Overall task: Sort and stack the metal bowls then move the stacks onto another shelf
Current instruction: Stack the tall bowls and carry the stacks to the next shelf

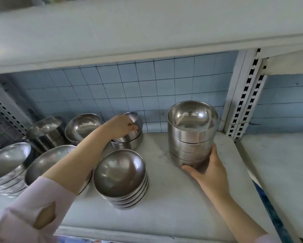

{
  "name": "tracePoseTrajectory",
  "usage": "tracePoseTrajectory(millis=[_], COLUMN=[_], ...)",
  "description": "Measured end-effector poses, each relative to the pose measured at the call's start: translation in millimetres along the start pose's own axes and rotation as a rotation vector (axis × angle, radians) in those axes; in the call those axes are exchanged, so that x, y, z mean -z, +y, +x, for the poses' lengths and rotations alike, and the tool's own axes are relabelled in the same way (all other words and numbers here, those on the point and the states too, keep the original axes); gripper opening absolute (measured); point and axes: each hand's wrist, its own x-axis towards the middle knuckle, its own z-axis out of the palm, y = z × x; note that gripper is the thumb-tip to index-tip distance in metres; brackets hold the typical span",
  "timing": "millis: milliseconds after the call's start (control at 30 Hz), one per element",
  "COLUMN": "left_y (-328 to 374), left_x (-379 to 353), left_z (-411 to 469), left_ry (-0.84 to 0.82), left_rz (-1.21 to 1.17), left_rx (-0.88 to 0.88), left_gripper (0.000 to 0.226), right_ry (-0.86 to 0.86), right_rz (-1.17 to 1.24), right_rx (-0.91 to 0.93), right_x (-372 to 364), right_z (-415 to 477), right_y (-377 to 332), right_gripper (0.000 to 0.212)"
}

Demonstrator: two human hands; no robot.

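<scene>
Far left of the left grip (pixel 120 126), a wide stack (pixel 8 163) of bowls leaned at the edge of the shelf (pixel 164 207), and a tall stack (pixel 47 132) stood behind it. A big bowl (pixel 47 162) sat under the forearm, and a pink sleeve (pixel 24 216) filled the lower left corner. Just left of that grip, toward the back, a back bowl (pixel 83 126) sat open side up.

The left grip was closed on the rim of a tilted bowl (pixel 135 120), with the fingers curled over its edge. That bowl leaned on a low stack (pixel 129 144) directly beneath the grip, close to the tiled wall (pixel 147 85). Nearer the person than this grip, and between the two grips, a front stack (pixel 120 174) of round bowls stood on the shelf.

Well to the right of the left grip, the right grip (pixel 205 170) was wrapped round the bottom of a straight stack (pixel 192 134). The thumb lay across the front and the fingers ran up the right side. The stack rose upright above the grip, several bowls high. Its base was at the shelf surface, but it could not be told whether it rested there or was lifted. A slotted post (pixel 243 95) stood to the right of this grip, at the back.
</scene>
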Motion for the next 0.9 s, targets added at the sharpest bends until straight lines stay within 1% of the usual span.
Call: tracePoseTrajectory(millis=[167,300,367,467,567,633,700,900], left_y=[16.1,55.4,77.2,110.7,131.5,134.3,133.7,134.4], left_x=[35.2,63.3,71.3,72.3,60.5,48.8,41.8,45.5], left_z=[-39.2,-75.0,-83.6,-83.9,-75.8,-69.0,-65.7,-63.6], left_ry=[0.183,0.355,0.403,0.371,0.264,0.185,0.144,0.071], left_rz=[-0.067,-0.214,-0.292,-0.214,-0.068,0.002,0.032,-0.036], left_rx=[-0.059,-0.228,-0.333,-0.493,-0.593,-0.589,-0.583,-0.574], left_gripper=[0.026,0.022,0.019,0.017,0.022,0.022,0.022,0.028], right_ry=[-0.002,0.018,0.019,0.021,0.019,0.017,0.015,-0.009], right_rz=[0.013,-0.029,-0.033,-0.036,-0.046,-0.05,-0.06,-0.062], right_rx=[-0.013,-0.023,-0.034,-0.036,-0.042,-0.043,-0.039,-0.058], right_x=[0.1,-0.6,-0.2,0.5,0.6,0.8,1.2,0.8], right_z=[-1.9,-1.4,-1.8,-1.5,-2.2,-2.6,-1.7,-0.1], right_y=[-2.0,-3.5,-5.1,-5.6,-5.6,-4.6,-3.1,-0.7], right_gripper=[0.112,0.116,0.118,0.12,0.121,0.123,0.126,0.125])
